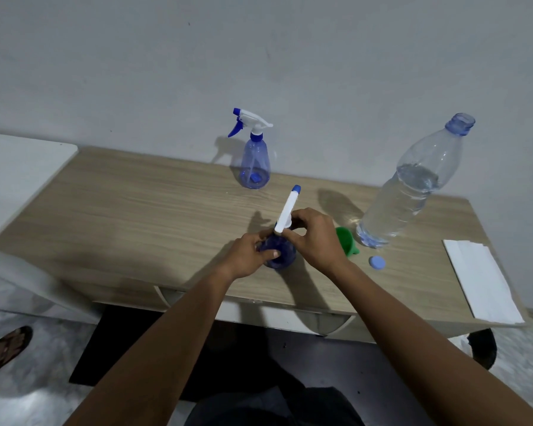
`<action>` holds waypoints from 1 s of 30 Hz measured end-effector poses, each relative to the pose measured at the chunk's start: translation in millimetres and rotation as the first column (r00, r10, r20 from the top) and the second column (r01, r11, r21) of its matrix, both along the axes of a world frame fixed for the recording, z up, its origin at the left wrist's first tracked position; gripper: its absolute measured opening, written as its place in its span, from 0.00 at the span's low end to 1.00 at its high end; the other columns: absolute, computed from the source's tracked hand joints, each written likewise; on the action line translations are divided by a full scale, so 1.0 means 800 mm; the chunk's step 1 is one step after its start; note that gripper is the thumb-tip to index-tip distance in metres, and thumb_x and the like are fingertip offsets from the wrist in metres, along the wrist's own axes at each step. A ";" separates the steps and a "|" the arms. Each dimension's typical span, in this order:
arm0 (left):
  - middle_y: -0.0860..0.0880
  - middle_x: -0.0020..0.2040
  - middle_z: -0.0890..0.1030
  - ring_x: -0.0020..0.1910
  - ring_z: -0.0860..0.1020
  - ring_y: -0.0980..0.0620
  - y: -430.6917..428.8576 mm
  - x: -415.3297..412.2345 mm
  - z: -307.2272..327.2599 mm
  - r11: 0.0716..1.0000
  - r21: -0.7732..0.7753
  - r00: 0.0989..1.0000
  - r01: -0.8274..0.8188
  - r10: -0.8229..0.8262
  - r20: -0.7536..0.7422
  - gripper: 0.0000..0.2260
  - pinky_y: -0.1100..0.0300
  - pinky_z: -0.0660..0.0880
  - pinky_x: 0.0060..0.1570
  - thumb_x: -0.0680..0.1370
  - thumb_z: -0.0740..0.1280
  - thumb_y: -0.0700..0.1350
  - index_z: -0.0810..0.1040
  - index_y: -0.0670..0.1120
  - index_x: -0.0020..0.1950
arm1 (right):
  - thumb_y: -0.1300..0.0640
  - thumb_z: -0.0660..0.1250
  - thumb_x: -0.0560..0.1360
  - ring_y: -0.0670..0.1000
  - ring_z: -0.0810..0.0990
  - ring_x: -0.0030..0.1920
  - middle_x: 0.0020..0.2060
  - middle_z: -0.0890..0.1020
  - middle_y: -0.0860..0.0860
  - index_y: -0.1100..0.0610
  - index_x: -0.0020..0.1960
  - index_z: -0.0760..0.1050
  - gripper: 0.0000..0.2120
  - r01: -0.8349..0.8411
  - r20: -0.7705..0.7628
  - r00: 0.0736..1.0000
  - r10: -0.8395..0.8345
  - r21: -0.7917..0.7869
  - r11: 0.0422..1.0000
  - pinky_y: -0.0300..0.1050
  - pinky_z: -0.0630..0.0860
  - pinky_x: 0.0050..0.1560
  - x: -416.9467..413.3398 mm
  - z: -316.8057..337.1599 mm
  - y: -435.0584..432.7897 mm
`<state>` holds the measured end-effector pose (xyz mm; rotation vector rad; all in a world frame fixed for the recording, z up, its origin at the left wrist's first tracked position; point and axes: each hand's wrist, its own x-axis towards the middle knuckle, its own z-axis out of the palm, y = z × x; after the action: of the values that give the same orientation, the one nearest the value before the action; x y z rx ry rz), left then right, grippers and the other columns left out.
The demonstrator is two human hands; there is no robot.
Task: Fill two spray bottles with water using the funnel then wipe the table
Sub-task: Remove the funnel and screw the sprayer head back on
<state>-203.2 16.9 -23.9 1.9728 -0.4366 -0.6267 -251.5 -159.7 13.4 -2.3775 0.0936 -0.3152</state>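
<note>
At six o'clock on worktop (136, 216), grips spray bottle (285, 255) steady in left hand (248, 256), pinches sprayer head (286, 210) with right hand (313, 238) for twisting.

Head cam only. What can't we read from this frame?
- Head view: water level in the near spray bottle. The left hand and right hand cover its body.
- Head view: whether its neck is screwed on or off. The right hand hides it.
- Head view: part of the green funnel, behind the right hand.
- Head view: white folded sheet, cloth or paper; no texture shows.
</note>
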 end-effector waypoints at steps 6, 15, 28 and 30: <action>0.48 0.54 0.86 0.54 0.83 0.52 -0.001 0.001 -0.003 1.000 0.014 1.000 -0.011 0.011 -0.002 0.20 0.74 0.71 0.42 0.78 0.72 0.42 0.78 0.53 0.69 | 0.46 0.77 0.69 0.49 0.83 0.42 0.41 0.85 0.48 0.56 0.48 0.80 0.16 0.116 -0.002 0.993 -0.116 0.028 0.993 0.53 0.81 0.46 -0.002 -0.004 0.010; 0.48 0.48 0.86 0.47 0.83 0.53 -0.002 0.002 -0.005 1.000 0.008 1.000 -0.005 0.005 -0.009 0.17 0.68 0.73 0.45 0.77 0.72 0.41 0.80 0.50 0.66 | 0.42 0.80 0.65 0.48 0.83 0.41 0.41 0.84 0.48 0.57 0.47 0.79 0.22 0.204 -0.044 0.978 -0.202 0.042 0.978 0.49 0.80 0.44 -0.009 -0.006 0.008; 0.47 0.55 0.86 0.51 0.84 0.57 -0.002 0.001 -0.005 0.999 -0.054 0.999 -0.002 -0.001 -0.045 0.20 0.65 0.75 0.53 0.77 0.72 0.38 0.78 0.46 0.68 | 0.66 0.70 0.78 0.54 0.83 0.55 0.54 0.85 0.57 0.60 0.58 0.81 0.09 -0.045 -0.108 0.986 0.126 0.557 0.830 0.50 0.78 0.62 -0.008 -0.005 -0.002; 0.47 0.56 0.85 0.48 0.82 0.62 -0.002 0.001 -0.002 0.998 -0.063 0.999 0.016 -0.019 -0.041 0.21 0.73 0.74 0.49 0.78 0.71 0.35 0.77 0.45 0.70 | 0.64 0.73 0.76 0.58 0.84 0.55 0.51 0.86 0.57 0.61 0.56 0.82 0.09 -0.005 -0.109 0.991 0.078 0.550 0.835 0.55 0.79 0.61 -0.005 -0.010 -0.001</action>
<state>-202.3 15.4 -25.8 1.8947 -0.4435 -0.6564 -255.2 -160.4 5.1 -1.8176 0.1678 -0.0926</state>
